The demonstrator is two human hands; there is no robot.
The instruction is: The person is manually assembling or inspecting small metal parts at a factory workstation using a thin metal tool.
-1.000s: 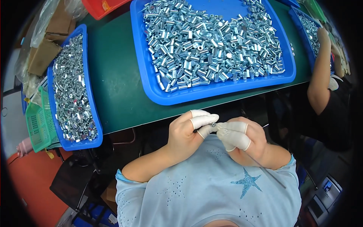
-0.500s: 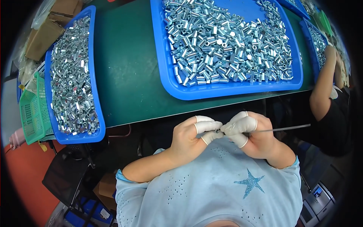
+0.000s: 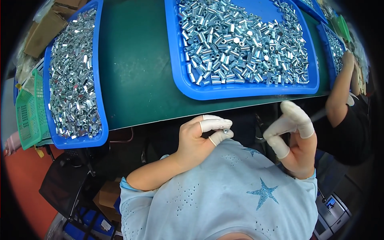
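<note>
White finger cots cover the fingertips of both my hands. My left hand (image 3: 204, 134), in front of my chest, is closed in a pinch on a small metal hex spacer (image 3: 226, 131), whose end with a hole shows between thumb and forefinger. Apart from it, to the right, my right hand (image 3: 291, 136) is closed around a thin rod (image 3: 319, 116). The rod is smeared by motion and sticks out behind the hand. A large blue tray (image 3: 208, 94) full of shiny hex spacers (image 3: 240, 48) stands on the green table ahead of both hands.
At left, another blue tray (image 3: 103, 100) holds small metal pieces, beside a green basket (image 3: 26, 116) and cardboard boxes (image 3: 44, 34). A co-worker's arm (image 3: 340, 90) reaches toward a blue tray at far right. The green table's (image 3: 134, 72) front edge runs just beyond my hands.
My hands have come apart. The right one has moved right and up with the rod, clear of the hex spacer, while my left hand keeps its pinch and has shifted slightly.
</note>
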